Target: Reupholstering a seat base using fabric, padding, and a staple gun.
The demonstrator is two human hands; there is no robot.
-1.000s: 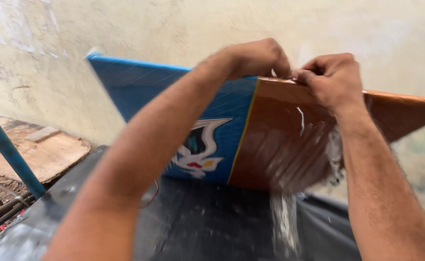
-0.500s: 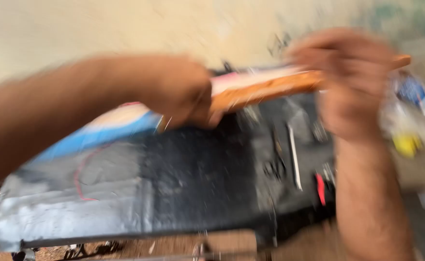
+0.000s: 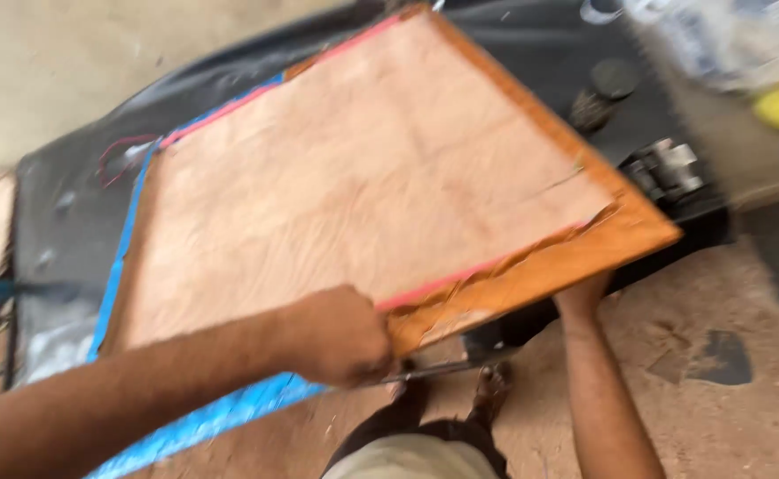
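- Right now you've got the big flat wooden-framed board, orange rim w/ pale brown paper-like backing (image 3: 363,177), face-down and tilted over the black-covered table (image 3: 61,204); far edge is near the table, near edge sticks out over the dusty ground (image 3: 717,381).
- Left hand (image 3: 340,337) is closed on the near rim, w/ a thin dark metal tool (image 3: 447,368) pinched under it at the frame edge. The grip looks firm, but blur hides the fingers.
- Right hand (image 3: 584,293) props the frame from below at the near right corner; can't tell if it's curled round or just flat underneath, since the board hides it.
- Judgement: keep the right hand well under the corner so weight doesn't tip toward you; your foot (image 3: 491,390) is directly below.
- Backing is torn and lifting along the near edge (image 3: 531,239), so keep the tool shallow, flat to the rim, not digging into wood.
- Blue edging strip (image 3: 123,248) on the left side looks loose; mind it doesn't snag.
- Small dark round jar (image 3: 606,89) and metal part (image 3: 664,168) sit near the right rim; swing clear of both.
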